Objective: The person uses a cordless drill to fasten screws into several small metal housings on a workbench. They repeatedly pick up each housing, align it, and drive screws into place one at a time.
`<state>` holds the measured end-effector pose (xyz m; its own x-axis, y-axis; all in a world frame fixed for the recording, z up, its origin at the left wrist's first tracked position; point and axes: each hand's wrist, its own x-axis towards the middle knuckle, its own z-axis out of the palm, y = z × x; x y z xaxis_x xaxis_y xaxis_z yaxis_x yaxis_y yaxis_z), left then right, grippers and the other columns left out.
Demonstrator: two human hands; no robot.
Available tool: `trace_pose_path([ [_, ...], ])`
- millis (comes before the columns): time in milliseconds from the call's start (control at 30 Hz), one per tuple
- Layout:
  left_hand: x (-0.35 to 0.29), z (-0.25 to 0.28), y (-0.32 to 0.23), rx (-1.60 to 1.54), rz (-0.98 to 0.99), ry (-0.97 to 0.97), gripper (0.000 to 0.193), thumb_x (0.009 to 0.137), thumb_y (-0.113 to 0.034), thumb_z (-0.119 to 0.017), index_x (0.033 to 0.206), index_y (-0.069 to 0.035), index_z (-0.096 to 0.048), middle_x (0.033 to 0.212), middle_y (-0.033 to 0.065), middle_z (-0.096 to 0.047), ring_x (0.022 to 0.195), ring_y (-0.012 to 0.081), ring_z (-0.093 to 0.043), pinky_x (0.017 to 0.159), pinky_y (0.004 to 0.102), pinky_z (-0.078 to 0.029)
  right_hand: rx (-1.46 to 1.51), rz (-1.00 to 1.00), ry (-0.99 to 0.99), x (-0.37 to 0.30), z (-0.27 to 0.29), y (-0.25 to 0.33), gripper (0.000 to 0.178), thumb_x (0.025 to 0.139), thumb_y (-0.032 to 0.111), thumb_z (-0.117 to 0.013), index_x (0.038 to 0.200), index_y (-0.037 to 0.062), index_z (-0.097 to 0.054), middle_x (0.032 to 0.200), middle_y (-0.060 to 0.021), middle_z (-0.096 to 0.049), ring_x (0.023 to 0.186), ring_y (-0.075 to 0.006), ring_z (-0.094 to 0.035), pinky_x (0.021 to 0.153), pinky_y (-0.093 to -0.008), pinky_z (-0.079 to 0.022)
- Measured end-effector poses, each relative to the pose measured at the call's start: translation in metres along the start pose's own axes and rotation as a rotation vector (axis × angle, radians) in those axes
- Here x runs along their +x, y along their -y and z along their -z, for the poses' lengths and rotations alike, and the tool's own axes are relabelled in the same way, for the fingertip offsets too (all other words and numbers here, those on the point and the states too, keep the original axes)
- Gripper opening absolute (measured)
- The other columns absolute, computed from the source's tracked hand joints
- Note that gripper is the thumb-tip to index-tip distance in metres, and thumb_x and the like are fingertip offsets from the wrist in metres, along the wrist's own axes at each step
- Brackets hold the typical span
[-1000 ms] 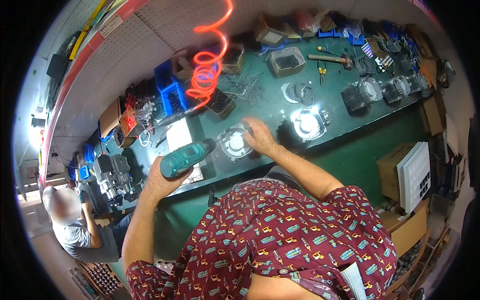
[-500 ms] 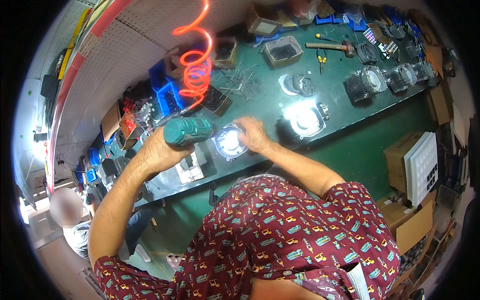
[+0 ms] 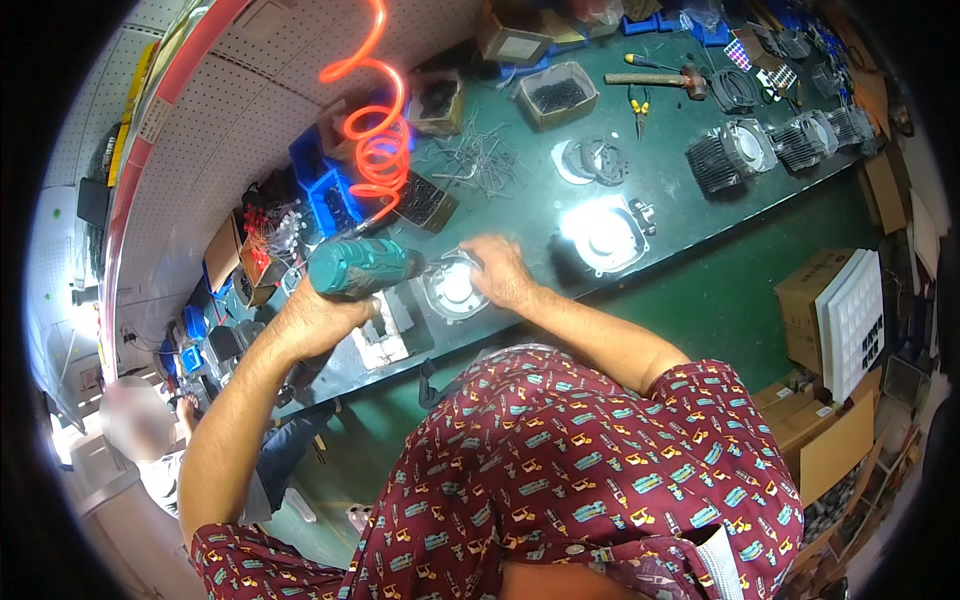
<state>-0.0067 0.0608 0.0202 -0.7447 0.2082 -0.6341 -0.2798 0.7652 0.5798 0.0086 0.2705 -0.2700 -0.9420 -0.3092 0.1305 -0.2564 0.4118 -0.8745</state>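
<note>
The left hand's fingers are curled around the grip of a teal drill (image 3: 360, 266), the left hand (image 3: 318, 325) sitting below and behind its body. The right hand (image 3: 503, 272) rests at the edge of a round metal cover (image 3: 452, 292), its fingertips slightly blurred; whether they pinch the edge or only press on it, I cannot tell. The cover lies on the green workbench (image 3: 530, 215), just right of the drill's nose; whether the drill touches it is unclear. A pale block (image 3: 382, 345) sits beside the cover, below the drill. Farther right, a second metal cover (image 3: 607, 238) lies under bright glare. Beyond the hands are a coiled orange hose (image 3: 385, 155), a box (image 3: 560, 110) of small dark pieces, a hammer (image 3: 650, 79), yellow-handled pliers (image 3: 640, 112) and a row of finned motor housings (image 3: 718, 165).
</note>
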Motion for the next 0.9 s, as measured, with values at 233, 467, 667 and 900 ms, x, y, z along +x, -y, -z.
trace_pose_path([
  [233,0.004,0.004,0.015,0.249,-0.204,-0.040,0.044,0.080,-0.006,-0.070,0.124,-0.008,-0.067,0.114,0.0098,-0.071,0.101,0.0197,-0.066,0.094,0.0336,-0.052,-0.015,0.010,0.004,0.002,0.003,0.002,0.042,0.079,0.011,-0.065,0.121,0.0093,-0.061,0.114,-0.0120,-0.063,0.114,-0.0349,-0.056,0.092,-0.0527,-0.040],
  [467,0.003,0.001,0.007,0.290,-0.115,-0.052,0.043,0.079,-0.004,-0.069,0.122,-0.008,-0.070,0.111,0.0107,-0.072,0.100,0.0225,-0.067,0.094,0.0349,-0.052,0.014,-0.045,0.050,0.001,0.008,0.005,0.044,0.078,0.013,-0.064,0.121,0.0053,-0.065,0.121,-0.0160,-0.064,0.119,-0.0365,-0.056,0.104,-0.0501,-0.039],
  [667,0.005,0.000,0.009,0.340,-0.118,-0.064,0.044,0.078,-0.001,-0.069,0.122,-0.007,-0.071,0.111,0.0098,-0.073,0.100,0.0204,-0.068,0.094,0.0345,-0.052,0.022,-0.034,0.047,0.001,0.010,0.006,0.045,0.078,0.013,-0.064,0.122,0.0061,-0.065,0.122,-0.0159,-0.064,0.120,-0.0361,-0.055,0.103,-0.0502,-0.040],
  [900,0.000,-0.007,0.003,0.238,-0.012,-0.089,0.046,0.077,0.000,-0.071,0.122,-0.007,-0.070,0.112,0.0087,-0.072,0.099,0.0196,-0.067,0.094,0.0343,-0.052,0.002,-0.039,0.049,0.001,0.010,0.004,0.044,0.077,0.012,-0.063,0.121,0.0068,-0.065,0.121,-0.0150,-0.065,0.116,-0.0353,-0.057,0.099,-0.0510,-0.041],
])
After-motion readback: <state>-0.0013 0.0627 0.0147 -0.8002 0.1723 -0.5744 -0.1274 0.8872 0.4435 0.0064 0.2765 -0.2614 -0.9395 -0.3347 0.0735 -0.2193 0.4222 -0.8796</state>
